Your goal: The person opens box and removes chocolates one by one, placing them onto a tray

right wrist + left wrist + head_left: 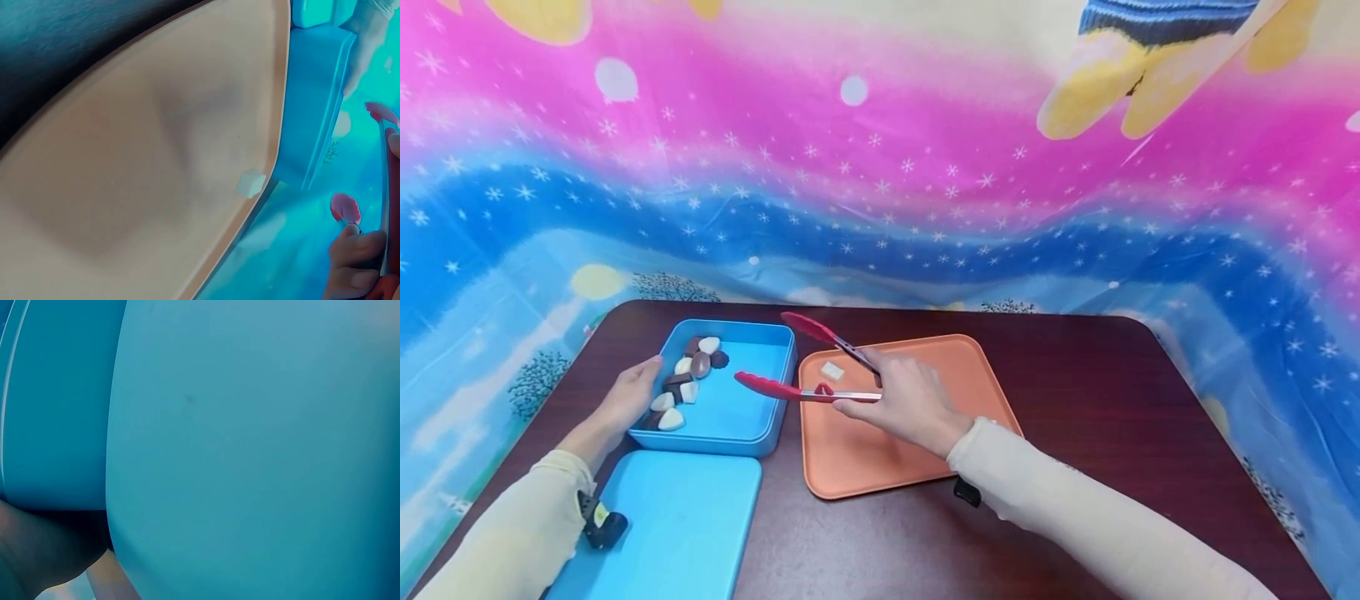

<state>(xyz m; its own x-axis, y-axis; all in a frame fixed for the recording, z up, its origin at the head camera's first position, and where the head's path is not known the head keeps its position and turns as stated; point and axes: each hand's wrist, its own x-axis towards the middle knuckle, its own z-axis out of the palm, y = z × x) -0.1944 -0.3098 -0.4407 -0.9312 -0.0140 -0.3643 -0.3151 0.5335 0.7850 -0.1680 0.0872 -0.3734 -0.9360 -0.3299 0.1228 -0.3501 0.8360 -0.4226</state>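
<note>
My right hand (917, 404) grips a pair of red-tipped metal tongs (842, 396) above the orange tray (880, 467). The tongs' arms are spread wide with nothing between their tips; the lower tip overlaps the blue box (715, 442) in the head view. A small white block (832, 371) lies near the tray's far left corner, also seen as a pale block (251, 184) in the right wrist view. My left hand (628, 396) rests against the box's left wall, its fairly straight fingers reaching the rim. Several brown and white chocolate-like pieces (700, 364) lie along the box's left side.
A flat blue lid (692, 517) lies in front of the box, under my left forearm. Box, lid and tray stand on a dark brown table (1090, 417). A colourful printed cloth (925, 167) hangs behind the table and along its sides.
</note>
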